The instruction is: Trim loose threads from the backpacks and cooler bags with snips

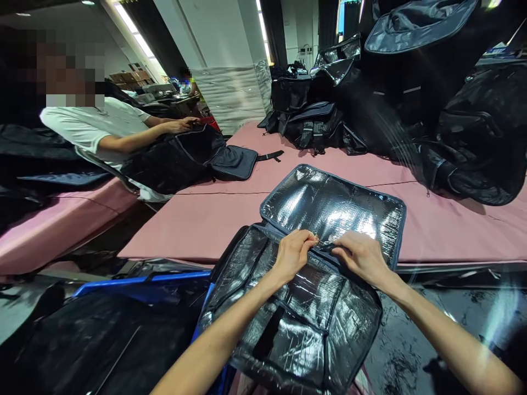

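An open insulated bag [304,312] with a silver foil lining stands in front of me at the edge of the pink table. Its lid [333,208] is folded back flat on the table. My left hand [293,253] and my right hand [359,253] both pinch the bag's back rim where the lid joins it. The fingers of each hand are closed on the seam there, a few centimetres apart. What lies between the fingertips is too small to make out.
Across the pink table [206,214] a person in a white shirt [88,126] handles another dark bag [185,156]. Several black bags [411,99] are piled at the back right. A blue-edged bin [140,280] with dark bags stands at my lower left.
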Motion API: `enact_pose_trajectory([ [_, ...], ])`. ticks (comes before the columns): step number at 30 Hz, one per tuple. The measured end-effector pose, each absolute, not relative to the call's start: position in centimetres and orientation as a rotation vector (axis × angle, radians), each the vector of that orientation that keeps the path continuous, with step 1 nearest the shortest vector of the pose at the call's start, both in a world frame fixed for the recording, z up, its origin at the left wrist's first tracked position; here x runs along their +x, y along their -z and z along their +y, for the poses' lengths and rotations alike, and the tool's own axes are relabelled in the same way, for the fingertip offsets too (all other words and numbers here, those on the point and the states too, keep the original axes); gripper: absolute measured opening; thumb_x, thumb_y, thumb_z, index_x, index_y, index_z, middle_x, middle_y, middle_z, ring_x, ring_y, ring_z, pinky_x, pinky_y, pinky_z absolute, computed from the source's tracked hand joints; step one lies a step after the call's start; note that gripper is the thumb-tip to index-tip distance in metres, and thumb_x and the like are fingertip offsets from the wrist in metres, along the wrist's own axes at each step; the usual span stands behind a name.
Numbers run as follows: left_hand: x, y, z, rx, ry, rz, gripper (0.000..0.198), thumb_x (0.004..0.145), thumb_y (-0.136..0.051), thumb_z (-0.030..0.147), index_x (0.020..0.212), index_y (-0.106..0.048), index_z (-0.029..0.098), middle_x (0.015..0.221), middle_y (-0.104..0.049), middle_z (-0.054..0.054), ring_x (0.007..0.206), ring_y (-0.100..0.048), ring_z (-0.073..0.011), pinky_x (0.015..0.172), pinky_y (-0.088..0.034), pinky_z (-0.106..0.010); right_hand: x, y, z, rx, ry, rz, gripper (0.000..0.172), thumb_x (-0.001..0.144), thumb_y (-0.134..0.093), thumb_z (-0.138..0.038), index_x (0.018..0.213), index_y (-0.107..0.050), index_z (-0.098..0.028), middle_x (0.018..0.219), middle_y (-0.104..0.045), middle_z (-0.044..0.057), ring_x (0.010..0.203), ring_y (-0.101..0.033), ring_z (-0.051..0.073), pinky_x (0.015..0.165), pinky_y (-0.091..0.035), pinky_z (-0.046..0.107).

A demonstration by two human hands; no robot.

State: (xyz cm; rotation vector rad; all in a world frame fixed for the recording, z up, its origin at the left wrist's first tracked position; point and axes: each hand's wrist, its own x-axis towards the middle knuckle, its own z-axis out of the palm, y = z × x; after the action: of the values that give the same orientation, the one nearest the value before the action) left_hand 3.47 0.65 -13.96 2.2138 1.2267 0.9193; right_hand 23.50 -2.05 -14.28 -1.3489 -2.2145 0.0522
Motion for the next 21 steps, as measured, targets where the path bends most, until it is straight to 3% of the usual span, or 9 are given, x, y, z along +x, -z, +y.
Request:
enact_pose_trajectory([
  [10, 3.2, 14.2, 0.6, 2.021, -0.967, 1.223, 0.019, 0.084, -0.044, 0.021, 0.074, -0.059, 0.017, 0.078, -0.064, -0.002, 0.076, -0.054, -0.0148, 0.074, -0.041, -0.026, 22.1, 14.5, -0.9, -1.263, 0.090, -2.315, 0.023, 0.089, -0.046, -0.031, 0.078, -0.062, -0.019, 0.073, -0.061, 0.004, 0.066, -0.051, 0.016, 0.059, -0.030, 0.028],
  [16, -0.7, 13.0, 0.7, 1.620, -0.693, 1.163, 0.035, 0.082, -0.043, 0.040, 0.073, -0.065, 0.015, 0.065, -0.064, -0.003, 0.060, -0.057, -0.0135, 0.061, -0.043, -0.023, 23.2, 15.0, -1.3, -1.291, 0.043, -2.198, 0.020, 0.089, -0.046, -0.033, 0.090, -0.061, -0.019, 0.078, -0.063, 0.004, 0.071, -0.053, 0.017, 0.062, -0.033, 0.028],
  [21, -0.4, 14.4, 1.0, 1.542, -0.804, 1.516, 0.026, 0.075, -0.053, 0.038, 0.077, -0.067, 0.016, 0.052, -0.059, 0.002, 0.040, -0.049, -0.0098, 0.047, -0.037, -0.021, 21.6, 14.8, -0.6, -1.219, 0.186, -2.260, 0.020, 0.089, -0.046, -0.028, 0.083, -0.061, -0.018, 0.079, -0.063, 0.006, 0.074, -0.052, 0.018, 0.064, -0.032, 0.030],
])
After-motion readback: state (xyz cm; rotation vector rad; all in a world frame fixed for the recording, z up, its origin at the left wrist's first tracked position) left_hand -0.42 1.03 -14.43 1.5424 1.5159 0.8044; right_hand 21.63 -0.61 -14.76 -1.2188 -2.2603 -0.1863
